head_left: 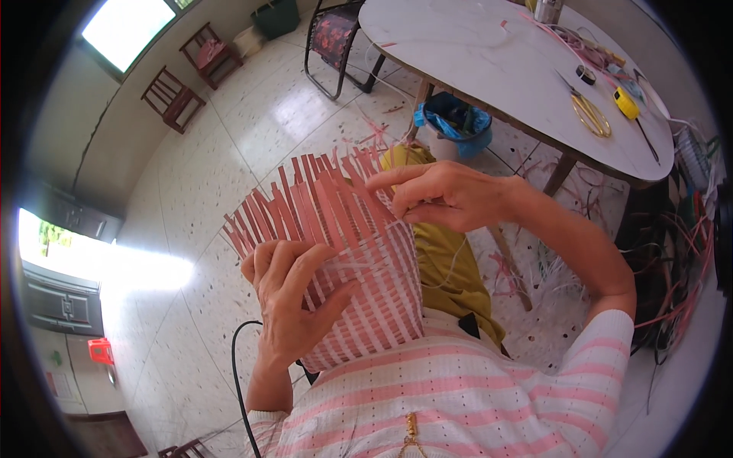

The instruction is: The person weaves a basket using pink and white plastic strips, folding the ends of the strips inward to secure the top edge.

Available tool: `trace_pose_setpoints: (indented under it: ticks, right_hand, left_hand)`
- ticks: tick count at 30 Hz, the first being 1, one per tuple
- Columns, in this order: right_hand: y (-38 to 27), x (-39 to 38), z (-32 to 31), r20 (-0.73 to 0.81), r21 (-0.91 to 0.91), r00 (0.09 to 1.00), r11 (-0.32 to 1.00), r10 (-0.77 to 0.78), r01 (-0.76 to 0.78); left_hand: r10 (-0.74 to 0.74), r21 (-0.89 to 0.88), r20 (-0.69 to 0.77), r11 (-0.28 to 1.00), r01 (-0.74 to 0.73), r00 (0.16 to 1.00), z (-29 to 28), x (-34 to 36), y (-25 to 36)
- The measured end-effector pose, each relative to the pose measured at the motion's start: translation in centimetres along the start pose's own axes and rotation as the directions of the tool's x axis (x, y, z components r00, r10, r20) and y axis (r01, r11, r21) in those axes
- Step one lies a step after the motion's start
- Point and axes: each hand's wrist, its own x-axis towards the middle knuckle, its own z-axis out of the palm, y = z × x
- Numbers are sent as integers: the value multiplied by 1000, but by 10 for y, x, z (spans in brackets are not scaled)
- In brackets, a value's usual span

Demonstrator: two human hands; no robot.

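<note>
basket (382, 294) — pink and white checks | strips (327, 204): dusty pink | trousers (456, 286): mustard | sweater (458, 389) — white, pink stripes

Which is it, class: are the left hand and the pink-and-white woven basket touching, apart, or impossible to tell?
Touching: the head view shows the left hand laid on the woven basket, its thumb lying across the side.

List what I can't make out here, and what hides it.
In the head view:
Woven basket: some weave is covered by the left hand; the side turned away is hidden by the basket itself.
Right hand: its own curled fingers obscure whether it grips any pink strips.
Silvery container: top cut off by the upper edge.
Blue-lined bin: contents too shadowed to identify.
</note>
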Motion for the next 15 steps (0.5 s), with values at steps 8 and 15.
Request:
trace_pose_setpoints:
  ticks: [8, 15]
  right_hand:
    - [-44, 14, -18, 42, -723, 989, 687, 139, -66]
    - [9, -13, -25, 161, 111, 838, 834, 521, -540]
  left_hand:
    - [4, 19, 3, 1000, -5, 1000, 1, 1, -1]
    - [3, 6, 28, 1000, -3, 1000, 1, 4, 1]
